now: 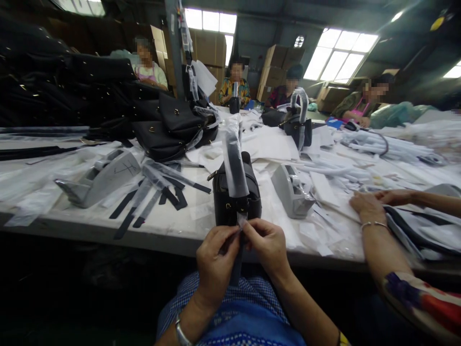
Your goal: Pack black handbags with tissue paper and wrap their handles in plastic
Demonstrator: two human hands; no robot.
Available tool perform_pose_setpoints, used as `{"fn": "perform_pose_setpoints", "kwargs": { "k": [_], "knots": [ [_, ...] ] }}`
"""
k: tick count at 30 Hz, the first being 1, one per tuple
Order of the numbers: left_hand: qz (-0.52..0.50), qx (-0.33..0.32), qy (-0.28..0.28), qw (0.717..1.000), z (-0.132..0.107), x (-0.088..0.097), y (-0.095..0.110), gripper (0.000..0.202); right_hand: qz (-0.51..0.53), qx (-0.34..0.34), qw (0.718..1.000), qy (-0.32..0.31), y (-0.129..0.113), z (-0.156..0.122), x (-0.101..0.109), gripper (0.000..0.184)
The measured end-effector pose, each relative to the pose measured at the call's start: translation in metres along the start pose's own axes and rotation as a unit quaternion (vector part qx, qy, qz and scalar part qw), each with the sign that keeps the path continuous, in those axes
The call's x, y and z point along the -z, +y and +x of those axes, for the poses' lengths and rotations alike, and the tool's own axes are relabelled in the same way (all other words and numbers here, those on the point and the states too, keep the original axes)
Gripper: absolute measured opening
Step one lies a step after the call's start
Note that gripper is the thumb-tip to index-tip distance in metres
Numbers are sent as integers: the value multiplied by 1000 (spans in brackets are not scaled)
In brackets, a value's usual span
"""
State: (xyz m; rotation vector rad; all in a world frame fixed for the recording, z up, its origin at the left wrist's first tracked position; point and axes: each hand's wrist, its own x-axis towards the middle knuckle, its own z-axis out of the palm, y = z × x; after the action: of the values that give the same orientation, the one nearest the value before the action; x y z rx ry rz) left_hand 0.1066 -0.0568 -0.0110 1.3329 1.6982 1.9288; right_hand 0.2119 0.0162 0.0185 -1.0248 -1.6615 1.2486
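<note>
A small black handbag (pixel 236 194) stands at the table's front edge, straight ahead of me. Its black strap (pixel 234 163), wrapped in clear plastic film, rises from the bag and comes back down toward me. My left hand (pixel 215 262) and my right hand (pixel 267 245) meet just below the bag. Both pinch the lower end of the wrapped strap between thumb and fingers, and a dark strap end hangs down between them over my lap.
Two grey tape dispensers (pixel 99 180) (pixel 292 192) flank the bag. Loose black straps (pixel 158 197) lie to the left, and black bags (pixel 165 127) are piled behind. A neighbour's hands (pixel 370 204) rest on the table at right. Several people sit across the white table (pixel 173 226).
</note>
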Motion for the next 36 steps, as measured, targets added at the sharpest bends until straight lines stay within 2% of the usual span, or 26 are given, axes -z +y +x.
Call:
{"fn": "perform_pose_setpoints", "kwargs": {
  "k": [2, 4, 6, 9, 14, 16, 17, 19, 20, 22, 24, 26, 28, 31, 34, 36],
  "knots": [
    [55, -89, -7, 994, 1, 5, 2, 18, 28, 14, 999, -20, 0, -2, 0, 40],
    [95, -130, -19, 987, 2, 9, 2, 22, 40, 40, 997, -50, 0, -4, 0, 45],
    [132, -150, -30, 979, 1, 11, 1, 23, 16, 57, 996, -62, -1, -5, 0, 41],
    [167, -165, -44, 971, -3, 10, -2, 30, -53, 53, 996, -44, -2, -5, -1, 37],
    [109, -155, -79, 979, -18, 17, -3, 44, -30, 25, 998, -48, -1, -2, -1, 49],
    [72, -114, -77, 988, -21, 25, -1, 36, -11, 15, 998, -56, -1, -1, 1, 51],
    [59, -66, -50, 995, -21, 29, 1, 28, -5, 12, 998, -59, -2, -1, 1, 51],
    [18, 79, 5, 997, -18, 34, 4, 18, 2, 10, 998, -64, -3, -1, 1, 52],
    [-18, 157, 10, 987, -15, 35, 6, 21, 3, 12, 998, -64, -3, -1, 0, 52],
    [-119, 277, -49, 952, -9, 31, 11, 32, 1, 22, 998, -60, -5, -1, -1, 51],
    [-208, 332, -119, 912, -6, 25, 17, 38, -10, 34, 998, -49, -5, -1, -2, 49],
    [-239, 357, -130, 893, -6, 18, 22, 40, -29, 46, 998, -37, -5, -1, -2, 47],
    [-231, 374, -113, 891, -8, 13, 23, 42, -50, 61, 996, -29, -4, 0, 0, 46],
    [-213, 364, -70, 904, -11, 9, 18, 42, -64, 67, 995, -20, -2, 2, 1, 43],
    [-207, 312, -28, 927, -14, 6, 9, 36, -45, 35, 998, -24, -2, 2, 0, 41],
    [-199, 299, -16, 933, -16, 5, 3, 35, -23, 12, 999, -42, -2, 1, 0, 44]
  ]
}}
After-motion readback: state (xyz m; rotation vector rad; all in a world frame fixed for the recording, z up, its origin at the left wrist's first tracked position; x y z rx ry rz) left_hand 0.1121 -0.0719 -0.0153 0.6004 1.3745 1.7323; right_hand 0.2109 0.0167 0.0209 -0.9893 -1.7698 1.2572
